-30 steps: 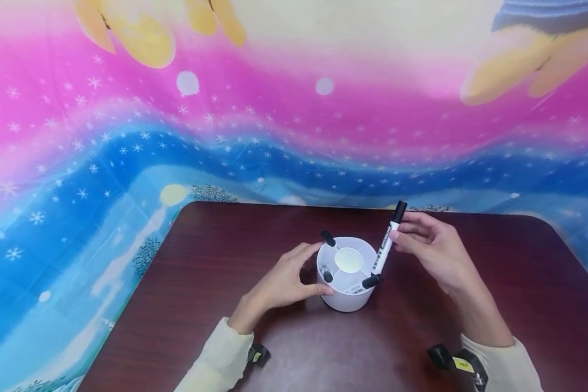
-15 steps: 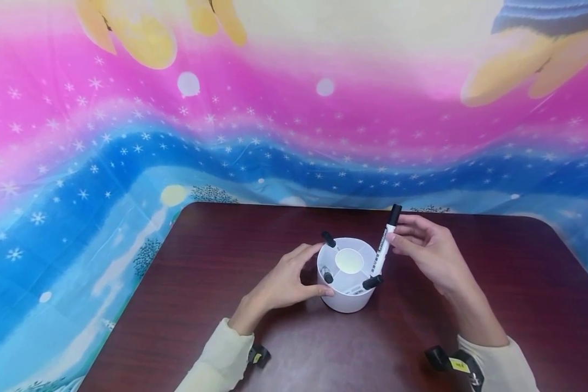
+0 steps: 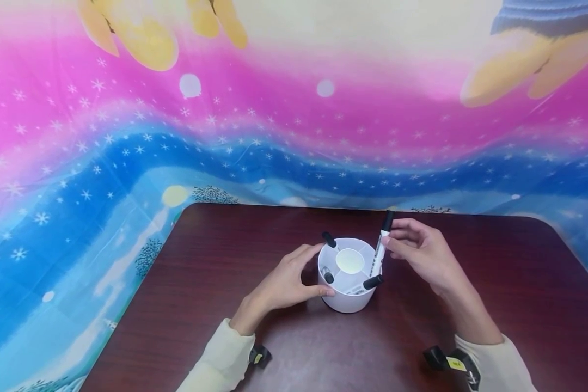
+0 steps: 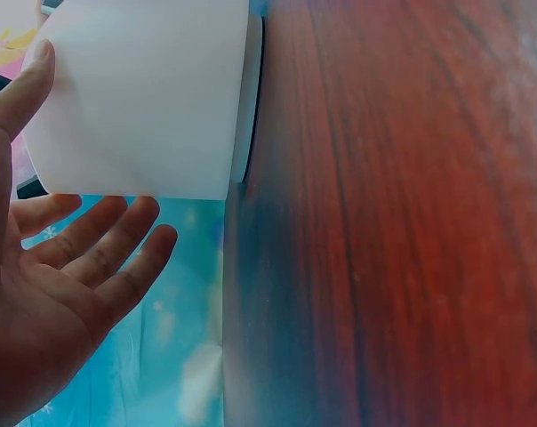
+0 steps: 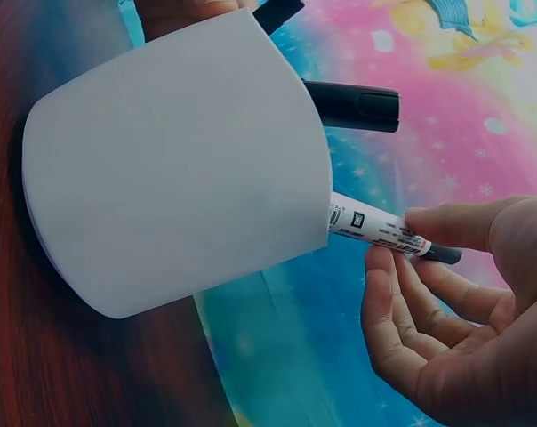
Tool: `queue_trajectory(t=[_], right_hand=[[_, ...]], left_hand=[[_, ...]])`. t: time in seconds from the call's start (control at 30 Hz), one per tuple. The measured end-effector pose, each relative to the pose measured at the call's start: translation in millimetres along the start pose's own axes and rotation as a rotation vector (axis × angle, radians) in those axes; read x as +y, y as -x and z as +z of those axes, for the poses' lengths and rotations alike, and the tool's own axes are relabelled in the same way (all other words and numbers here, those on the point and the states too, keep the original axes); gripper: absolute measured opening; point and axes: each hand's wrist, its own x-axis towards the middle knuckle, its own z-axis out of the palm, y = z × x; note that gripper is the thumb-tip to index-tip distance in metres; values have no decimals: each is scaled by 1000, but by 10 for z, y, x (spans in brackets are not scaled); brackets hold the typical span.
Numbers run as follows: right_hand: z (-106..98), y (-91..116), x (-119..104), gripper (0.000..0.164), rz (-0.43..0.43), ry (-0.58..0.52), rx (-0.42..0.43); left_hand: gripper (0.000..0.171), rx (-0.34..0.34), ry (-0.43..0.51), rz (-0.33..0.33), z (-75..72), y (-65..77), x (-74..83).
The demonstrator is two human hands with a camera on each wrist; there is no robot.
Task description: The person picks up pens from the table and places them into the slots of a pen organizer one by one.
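A round white pen holder [image 3: 348, 302] stands on the table, with a ring-shaped opening in its middle and dividers around it. Black-capped markers lean in its sections, one cap [image 3: 373, 282] jutting over the front right rim. My left hand [image 3: 283, 277] holds the holder from its left, thumb at the front and fingers toward the back; in the left wrist view, the fingertips [image 4: 144, 209] touch its wall. Between thumb and fingers, my right hand [image 3: 425, 251] pinches a white marker [image 3: 379, 256] near its black cap. The marker's lower end is inside the holder at the right and hidden by the wall.
The dark red-brown wooden table [image 3: 210, 245] extends to both sides. Behind it hangs a pink and blue cloth [image 3: 294, 125] with a snowflake print. Black wrist devices [image 3: 453, 363] sit by the sleeves.
My right hand has moved left and slightly down, bringing the marker more upright and lower into the right side of the holder. The left hand and the holder stay in place.
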Motion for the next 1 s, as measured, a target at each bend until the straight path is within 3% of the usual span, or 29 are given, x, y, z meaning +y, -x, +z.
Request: queue_trajectory(t=[1.0], right_hand=[[98, -21, 36, 47, -55, 131, -22]], left_hand=[[95, 6, 2, 14, -20, -28, 39]])
